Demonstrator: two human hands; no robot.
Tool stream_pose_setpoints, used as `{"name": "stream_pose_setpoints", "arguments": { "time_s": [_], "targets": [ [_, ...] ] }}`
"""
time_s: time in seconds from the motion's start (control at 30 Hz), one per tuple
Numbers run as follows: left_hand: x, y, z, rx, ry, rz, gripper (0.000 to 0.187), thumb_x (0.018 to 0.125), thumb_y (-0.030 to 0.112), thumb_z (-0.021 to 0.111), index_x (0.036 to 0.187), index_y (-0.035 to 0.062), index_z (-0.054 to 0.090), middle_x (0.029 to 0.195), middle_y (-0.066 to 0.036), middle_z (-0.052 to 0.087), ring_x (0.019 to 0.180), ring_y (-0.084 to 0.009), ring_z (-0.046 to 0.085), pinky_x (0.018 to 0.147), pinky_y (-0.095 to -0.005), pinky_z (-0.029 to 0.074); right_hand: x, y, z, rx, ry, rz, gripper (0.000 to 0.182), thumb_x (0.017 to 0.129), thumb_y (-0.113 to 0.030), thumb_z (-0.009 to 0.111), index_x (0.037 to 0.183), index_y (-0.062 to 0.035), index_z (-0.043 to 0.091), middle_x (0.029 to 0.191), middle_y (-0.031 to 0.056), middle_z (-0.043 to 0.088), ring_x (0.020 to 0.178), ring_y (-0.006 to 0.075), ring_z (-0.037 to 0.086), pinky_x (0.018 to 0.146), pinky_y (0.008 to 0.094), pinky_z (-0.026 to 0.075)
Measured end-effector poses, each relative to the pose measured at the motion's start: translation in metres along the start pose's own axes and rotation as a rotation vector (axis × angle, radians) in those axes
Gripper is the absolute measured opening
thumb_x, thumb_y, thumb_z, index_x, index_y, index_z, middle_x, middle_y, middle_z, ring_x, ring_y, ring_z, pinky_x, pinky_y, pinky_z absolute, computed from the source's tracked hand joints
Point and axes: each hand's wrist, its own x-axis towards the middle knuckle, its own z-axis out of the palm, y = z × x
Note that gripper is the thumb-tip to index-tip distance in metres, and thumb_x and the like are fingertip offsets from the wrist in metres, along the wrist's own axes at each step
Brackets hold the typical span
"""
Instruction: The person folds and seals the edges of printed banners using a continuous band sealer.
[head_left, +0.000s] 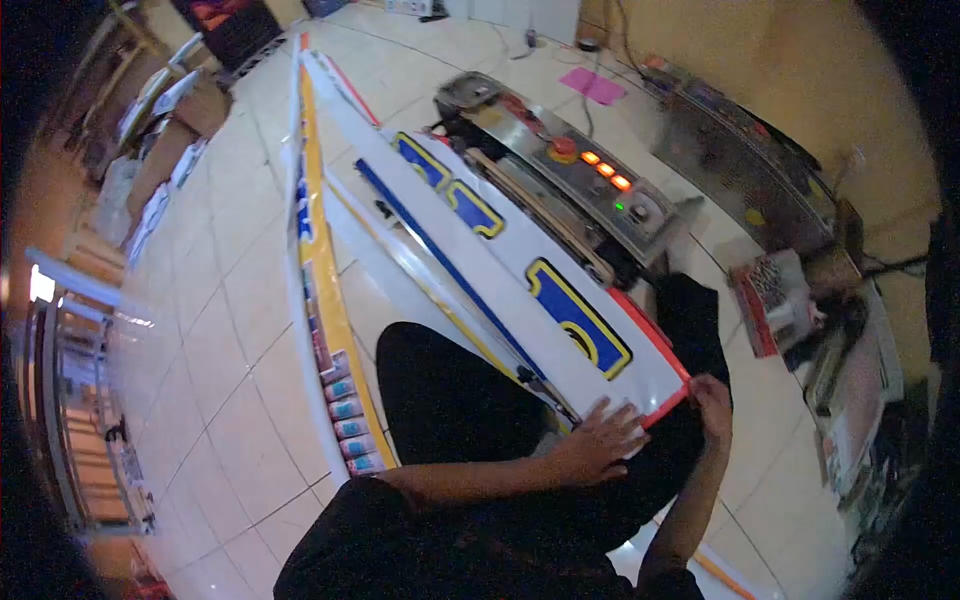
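Note:
A long white printed sheet with blue and yellow lettering and a red edge lies across my lap, beside a metal machine with lit orange buttons. My left hand rests on the sheet's near end, its fingers spread. At the red-edged near corner, my right hand has its fingers pinched together on the sheet. Another printed strip, yellow-edged with pictures of cans, runs along the left side of my legs. A dark blue strip lies along the white sheet.
The floor is tiled. At the upper left are a cardboard box and folded sheets. A metal case stands by the wall at the right, with a plastic bag near it. A pink paper lies beyond the machine.

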Motion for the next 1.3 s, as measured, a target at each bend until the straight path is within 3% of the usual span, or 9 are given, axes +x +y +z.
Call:
{"name": "stream_pose_setpoints", "arguments": {
  "time_s": [0.1,0.23,0.3,0.53,0.77,0.87,1.17,1.3],
  "targets": [
    [-0.003,0.002,0.008,0.102,-0.033,-0.048,0.070,0.087,0.050,0.054,0.140,0.0069,0.038,0.147,-0.016,0.032,0.139,-0.0340,0.023,0.107,-0.0674,0.014,0.006,0.006,0.000,-0.080,-0.037,0.017,0.020,0.089,-0.020,0.062,0.084,-0.0016,0.064,0.072,0.0004,0.059,0.067,0.0088,0.052,0.060,0.0251,0.041],
    [-0.008,0.012,0.010,0.119,-0.015,-0.050,0.072,0.085,0.046,0.059,0.140,0.0045,0.038,0.147,-0.014,0.034,0.141,-0.0312,0.022,0.108,-0.0683,0.009,0.011,0.006,0.006,-0.062,-0.070,0.009,0.022,0.091,-0.024,0.061,0.082,-0.0042,0.063,0.071,-0.0003,0.059,0.066,0.0085,0.052,0.059,0.0243,0.042],
    [-0.011,0.007,0.014,0.200,0.007,-0.053,0.076,0.086,0.053,0.055,0.141,0.0038,0.036,0.146,-0.013,0.036,0.140,-0.0308,0.023,0.105,-0.0711,0.010,0.003,-0.014,0.012,-0.047,-0.047,-0.017,0.021,0.091,-0.023,0.061,0.081,-0.0045,0.063,0.071,-0.0007,0.059,0.066,0.0083,0.052,0.060,0.0243,0.042],
    [-0.026,-0.007,0.015,0.219,0.068,0.004,0.082,0.084,0.048,0.061,0.146,0.0078,0.026,0.152,-0.010,0.023,0.141,-0.0314,0.020,0.107,-0.0694,0.010,0.010,-0.020,0.022,0.001,-0.062,-0.039,0.021,0.090,-0.022,0.062,0.077,-0.0064,0.059,0.070,-0.0020,0.057,0.065,0.0078,0.050,0.060,0.0236,0.041],
    [-0.037,-0.011,0.000,0.191,0.058,-0.053,0.079,0.080,0.043,0.065,0.144,0.0090,0.032,0.151,-0.011,0.024,0.141,-0.0301,0.018,0.109,-0.0661,0.013,0.015,-0.032,0.035,0.035,-0.073,-0.023,0.020,0.090,-0.023,0.063,0.077,-0.0071,0.059,0.070,-0.0030,0.055,0.065,0.0074,0.048,0.059,0.0235,0.038],
    [-0.040,-0.012,-0.003,0.204,0.009,-0.096,0.075,0.081,0.041,0.065,0.142,0.0087,0.034,0.151,-0.010,0.025,0.140,-0.0302,0.020,0.109,-0.0657,0.014,0.018,-0.036,0.040,0.060,-0.093,0.000,0.022,0.090,-0.024,0.063,0.077,-0.0074,0.059,0.070,-0.0033,0.055,0.065,0.0072,0.048,0.059,0.0234,0.038],
    [-0.042,-0.026,-0.007,0.194,0.147,-0.135,0.062,0.086,0.033,0.061,0.138,0.0076,0.039,0.144,-0.011,0.037,0.137,-0.0278,0.027,0.111,-0.0616,0.014,0.030,-0.044,0.060,0.073,-0.070,-0.050,0.023,0.091,-0.025,0.063,0.079,-0.0060,0.060,0.069,-0.0039,0.056,0.063,0.0070,0.047,0.058,0.0235,0.037],
    [-0.033,-0.033,-0.017,0.105,0.191,-0.185,0.059,0.087,0.035,0.061,0.137,0.0090,0.043,0.135,-0.010,0.047,0.130,-0.0284,0.039,0.110,-0.0542,0.023,0.035,-0.049,0.067,0.012,-0.025,0.005,0.020,0.090,-0.023,0.063,0.076,-0.0088,0.061,0.067,-0.0053,0.053,0.060,0.0059,0.044,0.056,0.0227,0.034]
  ]
}}
